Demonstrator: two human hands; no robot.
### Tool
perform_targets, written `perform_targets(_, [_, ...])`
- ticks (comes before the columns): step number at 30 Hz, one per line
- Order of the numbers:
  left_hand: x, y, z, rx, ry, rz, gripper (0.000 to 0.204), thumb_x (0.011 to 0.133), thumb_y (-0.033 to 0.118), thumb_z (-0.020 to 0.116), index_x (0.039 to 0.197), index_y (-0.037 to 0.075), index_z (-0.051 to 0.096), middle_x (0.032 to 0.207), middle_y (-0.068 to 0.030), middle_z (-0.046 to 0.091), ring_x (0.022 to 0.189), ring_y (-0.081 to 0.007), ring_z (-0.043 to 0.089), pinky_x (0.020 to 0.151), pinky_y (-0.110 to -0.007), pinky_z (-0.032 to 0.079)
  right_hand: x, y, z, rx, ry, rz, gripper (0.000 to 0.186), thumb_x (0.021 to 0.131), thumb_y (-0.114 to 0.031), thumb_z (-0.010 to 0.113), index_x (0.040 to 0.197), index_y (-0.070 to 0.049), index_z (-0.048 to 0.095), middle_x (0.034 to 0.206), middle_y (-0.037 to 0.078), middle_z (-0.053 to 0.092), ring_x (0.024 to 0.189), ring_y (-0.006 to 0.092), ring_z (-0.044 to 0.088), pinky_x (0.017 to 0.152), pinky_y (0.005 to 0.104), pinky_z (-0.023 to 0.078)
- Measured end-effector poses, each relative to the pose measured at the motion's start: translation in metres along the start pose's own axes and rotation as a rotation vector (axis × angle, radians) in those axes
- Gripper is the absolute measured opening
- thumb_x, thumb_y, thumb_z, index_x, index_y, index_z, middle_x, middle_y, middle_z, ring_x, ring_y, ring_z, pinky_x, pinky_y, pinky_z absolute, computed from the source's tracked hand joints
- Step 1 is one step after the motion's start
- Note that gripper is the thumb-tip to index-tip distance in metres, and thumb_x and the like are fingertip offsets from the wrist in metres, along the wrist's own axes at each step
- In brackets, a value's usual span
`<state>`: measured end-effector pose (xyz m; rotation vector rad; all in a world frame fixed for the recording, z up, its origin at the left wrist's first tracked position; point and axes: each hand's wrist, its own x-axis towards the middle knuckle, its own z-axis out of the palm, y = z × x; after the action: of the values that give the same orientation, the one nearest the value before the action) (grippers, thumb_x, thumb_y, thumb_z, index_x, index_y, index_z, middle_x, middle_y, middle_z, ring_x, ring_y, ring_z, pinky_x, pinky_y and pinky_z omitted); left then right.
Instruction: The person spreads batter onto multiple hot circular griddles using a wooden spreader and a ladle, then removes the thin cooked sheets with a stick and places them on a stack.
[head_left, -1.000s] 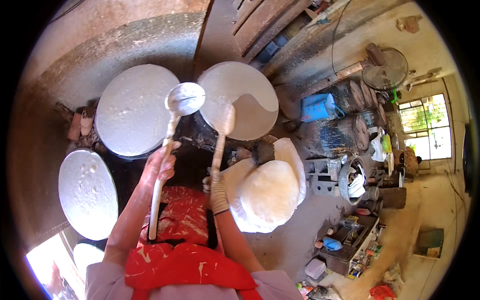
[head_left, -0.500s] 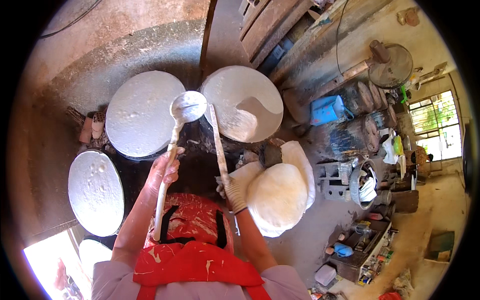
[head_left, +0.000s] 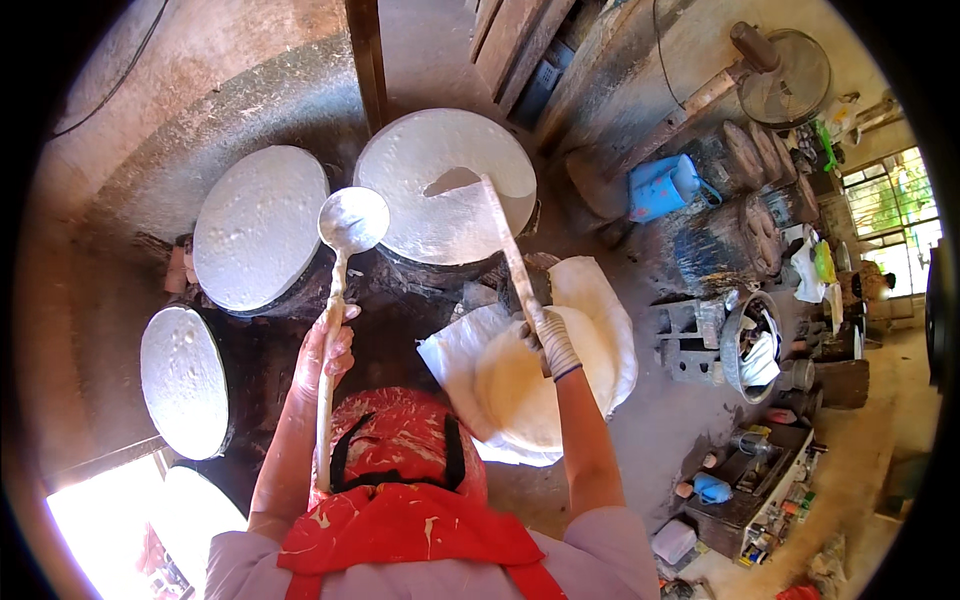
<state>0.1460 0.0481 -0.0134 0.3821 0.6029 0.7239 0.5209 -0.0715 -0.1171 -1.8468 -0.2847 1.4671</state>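
The gloved right hand [head_left: 546, 342] grips a long spatula [head_left: 511, 243], slanting forward-left over the right-hand griddle [head_left: 452, 181]; the left hand [head_left: 326, 345] holds a ladle [head_left: 353, 220].

2 bare forearms [head_left: 588, 440] forward, left grip [head_left: 326, 350] and right grip [head_left: 547, 340] closed

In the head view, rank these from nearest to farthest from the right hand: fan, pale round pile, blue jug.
From the right hand:
1. Pale round pile: right beside the hand, partly behind it in the picture.
2. Blue jug: up and right.
3. Fan: beyond the jug, upper right.
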Motion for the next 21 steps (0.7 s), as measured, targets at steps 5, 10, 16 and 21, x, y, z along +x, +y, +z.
perform_targets(5, [-0.012, -0.015, 0.019, -0.026, 0.076, -0.007, 0.042, 0.092, 0.035, 0.050, 0.114, -0.001, 0.047, 0.059, -0.0003, 0.042, 0.035, -0.0055, 0.032, 0.034, -0.017, 0.030, -0.001, 0.023, 0.022, -0.184, -0.188, -0.198, 0.042, 0.086, -0.047, 0.052, 0.077, -0.007, 0.062, 0.053, 0.003, 0.057, 0.040, 0.0111, 0.049, 0.038, 0.0267, 0.039])
perform_targets(10, [-0.007, -0.026, 0.042, 0.112, 0.015, 0.016, 0.043, 0.092, 0.035, 0.049, 0.115, -0.001, 0.047, 0.059, 0.0000, 0.041, 0.036, -0.0056, 0.033, 0.035, -0.018, 0.031, 0.071, 0.040, -0.049, -0.127, -0.332, -0.038, 0.043, 0.086, -0.043, 0.053, 0.076, -0.002, 0.061, 0.055, 0.005, 0.059, 0.040, 0.0141, 0.052, 0.040, 0.0321, 0.046])
perform_targets(16, [-0.012, -0.031, 0.064, 0.199, 0.001, 0.081, 0.049, 0.090, 0.036, 0.052, 0.119, -0.003, 0.045, 0.061, 0.0000, 0.042, 0.038, -0.0058, 0.034, 0.036, -0.018, 0.031, 0.013, 0.033, -0.013, -0.347, -0.080, -0.182, 0.061, 0.082, -0.064, 0.045, 0.077, -0.006, 0.063, 0.049, 0.003, 0.055, 0.035, 0.0110, 0.045, 0.034, 0.0258, 0.036])
perform_targets(21, [-0.009, -0.038, 0.067, 0.177, -0.057, 0.068, 0.050, 0.089, 0.037, 0.053, 0.119, -0.003, 0.045, 0.062, -0.0001, 0.042, 0.038, -0.0057, 0.034, 0.036, -0.018, 0.031, 0.060, -0.040, -0.071, -0.336, 0.027, -0.203, 0.059, 0.085, -0.061, 0.042, 0.080, -0.006, 0.061, 0.047, 0.004, 0.055, 0.033, 0.0116, 0.045, 0.033, 0.0280, 0.035])
